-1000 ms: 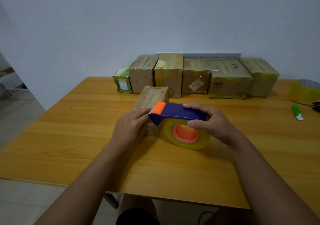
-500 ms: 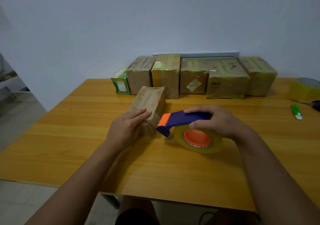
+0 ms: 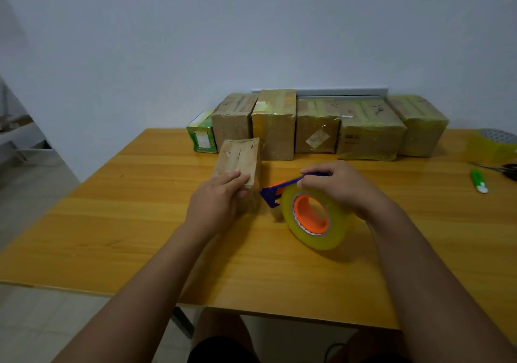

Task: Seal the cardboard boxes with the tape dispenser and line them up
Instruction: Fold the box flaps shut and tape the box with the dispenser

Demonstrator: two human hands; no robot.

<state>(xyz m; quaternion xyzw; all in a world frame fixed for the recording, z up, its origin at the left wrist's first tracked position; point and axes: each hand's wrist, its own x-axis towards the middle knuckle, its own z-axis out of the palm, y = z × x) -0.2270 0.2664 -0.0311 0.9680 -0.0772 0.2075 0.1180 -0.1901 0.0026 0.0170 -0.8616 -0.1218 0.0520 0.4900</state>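
Fingers (image 3: pixel 237 176) of the left hand (image 3: pixel 215 203) are lying straight over the near top edge of a small cardboard box (image 3: pixel 240 166), pressing it down just left of frame centre. Beside it, the right hand (image 3: pixel 340 186) is curling around the blue handle of the tape dispenser (image 3: pixel 305 208), gripping it, with its orange-cored yellow roll tilting on the table (image 3: pixel 140 222). Six taped boxes (image 3: pixel 316 127) are standing side by side along the wall in the upper middle. At the right edge, a spare tape roll (image 3: pixel 495 144), scissors (image 3: pixel 503 168) and a green cutter (image 3: pixel 479 180) are lying.
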